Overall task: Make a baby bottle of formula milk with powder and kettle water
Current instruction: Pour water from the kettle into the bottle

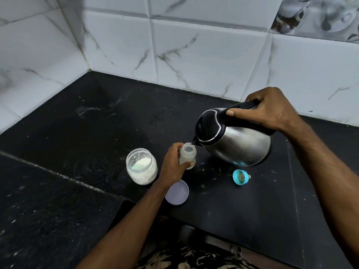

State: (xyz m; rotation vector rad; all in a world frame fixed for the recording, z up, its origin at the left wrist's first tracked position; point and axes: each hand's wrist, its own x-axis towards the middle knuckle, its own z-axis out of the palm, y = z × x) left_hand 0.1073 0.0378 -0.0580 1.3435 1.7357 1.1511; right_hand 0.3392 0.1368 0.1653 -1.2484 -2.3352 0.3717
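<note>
A small translucent baby bottle (187, 155) stands open on the black counter (97, 123), and my left hand (172, 166) grips its body. My right hand (266, 111) holds the black handle of a steel kettle (233, 140), tilted left with its spout over the bottle's mouth; a thin stream of water runs in. An open clear jar of white powder (141, 166) stands left of the bottle. The bottle's blue teat cap (240, 176) lies on its side to the right.
The jar's lilac lid (177, 192) lies upside down near the counter's front edge. Marble-patterned wall tiles (194, 55) close off the back and left. The counter drops away at the front, below my arms.
</note>
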